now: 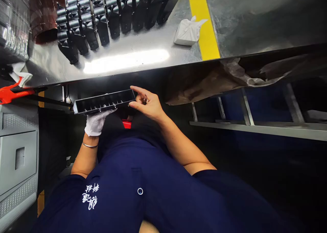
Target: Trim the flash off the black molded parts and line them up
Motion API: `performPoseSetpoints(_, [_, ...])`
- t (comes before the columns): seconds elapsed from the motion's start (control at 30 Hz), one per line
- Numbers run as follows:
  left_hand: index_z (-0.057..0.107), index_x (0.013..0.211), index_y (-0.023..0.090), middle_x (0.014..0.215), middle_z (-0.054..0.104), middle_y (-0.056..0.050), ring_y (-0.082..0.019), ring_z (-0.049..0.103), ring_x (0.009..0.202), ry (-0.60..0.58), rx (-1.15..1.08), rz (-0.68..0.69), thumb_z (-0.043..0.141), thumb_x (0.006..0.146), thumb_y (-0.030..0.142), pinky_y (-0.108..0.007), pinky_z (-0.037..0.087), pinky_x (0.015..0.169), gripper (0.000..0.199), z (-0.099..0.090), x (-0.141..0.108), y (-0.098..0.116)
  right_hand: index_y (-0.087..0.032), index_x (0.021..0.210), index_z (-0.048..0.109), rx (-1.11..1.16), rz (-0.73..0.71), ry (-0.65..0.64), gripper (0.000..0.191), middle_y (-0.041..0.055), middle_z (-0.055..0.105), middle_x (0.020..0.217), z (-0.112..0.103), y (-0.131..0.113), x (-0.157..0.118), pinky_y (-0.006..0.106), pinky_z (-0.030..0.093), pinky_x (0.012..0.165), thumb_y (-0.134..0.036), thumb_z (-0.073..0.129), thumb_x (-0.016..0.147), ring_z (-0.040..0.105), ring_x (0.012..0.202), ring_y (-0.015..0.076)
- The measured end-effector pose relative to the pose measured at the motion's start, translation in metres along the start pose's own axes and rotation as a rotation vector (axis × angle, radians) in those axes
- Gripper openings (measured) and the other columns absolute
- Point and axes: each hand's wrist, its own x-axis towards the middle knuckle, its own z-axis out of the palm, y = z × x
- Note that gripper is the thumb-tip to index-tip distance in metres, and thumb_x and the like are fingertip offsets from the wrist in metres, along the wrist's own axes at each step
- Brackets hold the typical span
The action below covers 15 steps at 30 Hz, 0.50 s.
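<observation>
A long black plastic housing [106, 101] with an open hollow side and a row of small pegs inside is held in front of my body, just below the bench edge. My left hand [98, 120], in a white glove, supports it from underneath near its left half; most of those fingers are hidden behind it. My bare right hand [146, 103] pinches its right end between thumb and fingers. Beyond it on the bench lie several rows of similar-looking dark parts [109, 18], lined up side by side.
The shiny metal bench [122, 60] carries a white wrapped packet [187, 31] beside a yellow tape strip [204, 21]. Orange-red handles [10, 91] jut out at the left edge. A grey plastic crate [19, 154] stands lower left; a metal frame [255, 129] runs along the right.
</observation>
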Motion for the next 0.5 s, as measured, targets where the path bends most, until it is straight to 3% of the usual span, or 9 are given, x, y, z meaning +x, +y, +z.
performPoseSetpoints(0.1, [0.073,0.086,0.025,0.108,0.075,-0.004,-0.029,0.065,0.115,-0.063,-0.122,0.027,0.078,0.07,0.045,-0.055,0.051,0.102,0.026,0.013,0.001,0.006,-0.018,0.115,0.069,-0.086,-0.019,0.004,0.059,-0.009,0.038,0.052,0.003,-0.009,-0.001,0.024,0.036,0.052,-0.055,0.077,0.069,0.034,0.049,0.0071])
performPoseSetpoints(0.17, [0.071,0.097,0.029,0.121,0.071,-0.003,-0.026,0.059,0.125,-0.062,-0.178,0.032,0.066,0.08,0.055,-0.051,0.052,0.101,0.032,0.023,0.005,0.009,-0.019,0.113,0.069,-0.159,-0.073,0.055,0.054,-0.007,0.044,0.056,0.013,-0.011,-0.003,0.025,0.038,0.054,-0.053,0.075,0.071,0.037,0.051,0.0081])
performPoseSetpoints(0.23, [0.069,0.103,0.029,0.127,0.068,-0.003,-0.024,0.057,0.128,0.013,-0.201,-0.003,0.057,0.086,0.057,-0.045,0.054,0.099,0.035,0.031,0.011,0.011,-0.019,0.113,0.068,-0.23,-0.138,0.088,0.05,-0.0042,0.053,0.063,0.027,-0.01,-0.006,0.026,0.041,0.057,-0.051,0.074,0.073,0.043,0.054,0.0093])
performPoseSetpoints(0.33, [0.067,0.104,0.026,0.124,0.069,-0.003,-0.022,0.06,0.125,0.168,-0.169,-0.01,0.061,0.086,0.05,-0.038,0.054,0.1,0.03,0.037,0.02,0.012,-0.021,0.118,0.062,-0.252,-0.12,0.084,0.054,-0.0027,0.058,0.07,0.04,-0.006,-0.01,0.025,0.043,0.06,-0.054,0.07,0.077,0.048,0.056,0.0101])
performPoseSetpoints(0.43, [0.066,0.107,0.028,0.126,0.068,0.001,-0.02,0.059,0.125,0.237,-0.12,0.172,0.064,0.084,0.05,-0.036,0.05,0.106,0.032,0.04,0.023,0.014,-0.022,0.122,0.055,-0.169,-0.021,0.089,0.054,-0.0011,0.061,0.08,0.041,-0.004,-0.014,0.025,0.045,0.063,-0.062,0.055,0.086,0.053,0.062,0.0107])
performPoseSetpoints(0.5, [0.065,0.111,0.03,0.13,0.065,0.002,-0.019,0.055,0.13,0.297,-0.082,0.328,0.065,0.083,0.052,-0.036,0.046,0.111,0.036,0.044,0.021,0.016,-0.021,0.114,0.057,-0.09,0.016,0.098,0.049,0.0001,0.061,0.083,0.041,-0.005,-0.018,0.026,0.046,0.066,-0.063,0.046,0.091,0.055,0.068,0.0113])
